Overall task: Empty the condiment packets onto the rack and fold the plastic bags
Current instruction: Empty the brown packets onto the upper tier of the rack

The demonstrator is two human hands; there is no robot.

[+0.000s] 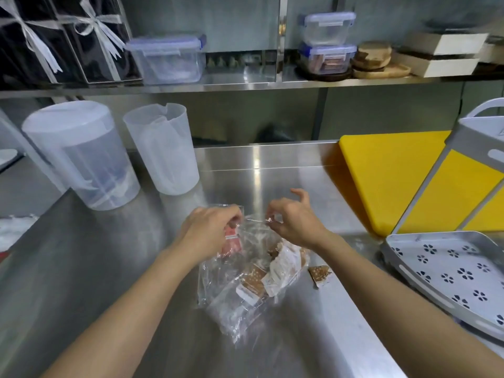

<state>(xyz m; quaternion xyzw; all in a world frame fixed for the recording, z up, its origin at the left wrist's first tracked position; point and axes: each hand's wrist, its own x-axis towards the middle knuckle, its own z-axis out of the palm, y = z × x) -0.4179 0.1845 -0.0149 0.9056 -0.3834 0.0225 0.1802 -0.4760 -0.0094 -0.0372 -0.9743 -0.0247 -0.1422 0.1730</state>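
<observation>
Left hand (210, 230) and right hand (294, 222) pinched the plastic bag (245, 304) at its 12 o'clock mouth, packets (272, 271) toward 6 o'clock; rack (409, 246) lay at 3 o'clock, nearer the right.

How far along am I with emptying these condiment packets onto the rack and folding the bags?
Barely started. Done: the rack shows no packets yet; one loose packet lies on the steel counter beside the plastic bag. In hand: the left hand and right hand grip the bag's mouth, apparently opening it. Left: tip the condiment packets inside onto the rack, then fold the bag.
</observation>
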